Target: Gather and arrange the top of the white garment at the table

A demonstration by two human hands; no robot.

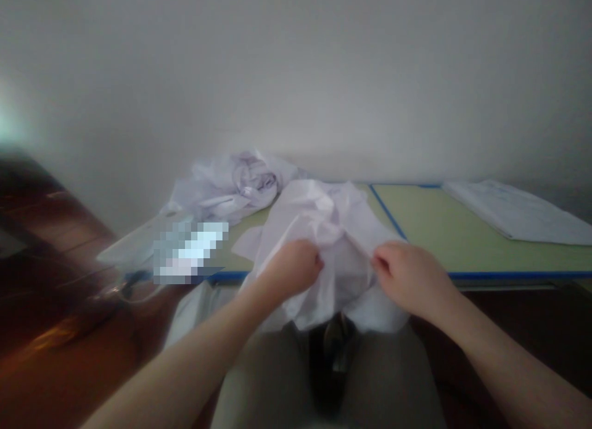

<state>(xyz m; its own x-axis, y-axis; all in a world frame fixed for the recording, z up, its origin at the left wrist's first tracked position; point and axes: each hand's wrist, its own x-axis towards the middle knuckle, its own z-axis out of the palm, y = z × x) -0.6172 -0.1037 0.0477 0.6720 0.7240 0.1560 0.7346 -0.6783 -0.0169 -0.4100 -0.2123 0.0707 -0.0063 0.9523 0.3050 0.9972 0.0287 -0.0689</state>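
At centre frame, your left hand [296, 267] and right hand [409, 273], fingers curled in, pinch white cloth [343, 247]; blur obscures its folds.

Left hand [296, 267] and right hand [409, 275] both tightly curled at the counter's near edge [518, 275], bare forearms [194, 358] angled inward.
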